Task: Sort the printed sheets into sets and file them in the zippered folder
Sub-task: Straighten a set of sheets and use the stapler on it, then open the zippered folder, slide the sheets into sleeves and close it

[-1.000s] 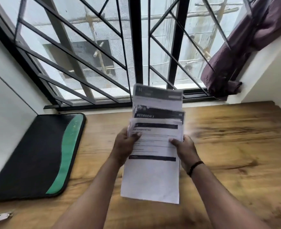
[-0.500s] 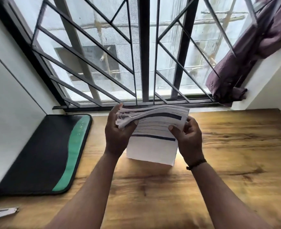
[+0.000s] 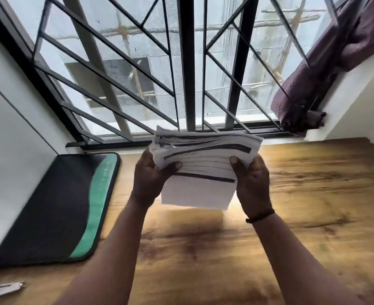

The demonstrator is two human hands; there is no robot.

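A stack of printed sheets [image 3: 203, 172] with dark header bars is held above the wooden table, tipped so its top edge leans away from me and the pages fan out at the upper left. My left hand [image 3: 148, 175] grips the stack's left side, thumb on top. My right hand [image 3: 252, 183] grips the right side, thumb pressed on the front page. The black zippered folder [image 3: 56, 208] with a green curved stripe lies flat and closed on the table at the left, apart from both hands.
The wooden table [image 3: 302, 205] runs to a white wall on the left and a barred window [image 3: 186, 73] behind. A purple curtain [image 3: 327, 62] hangs bundled at the upper right. A small metal stapler-like object [image 3: 3, 289] lies at the table's near left corner.
The sheets were upright and facing me a second ago; both hands have tipped the stack backward and lifted it toward the window. The folder has not moved.
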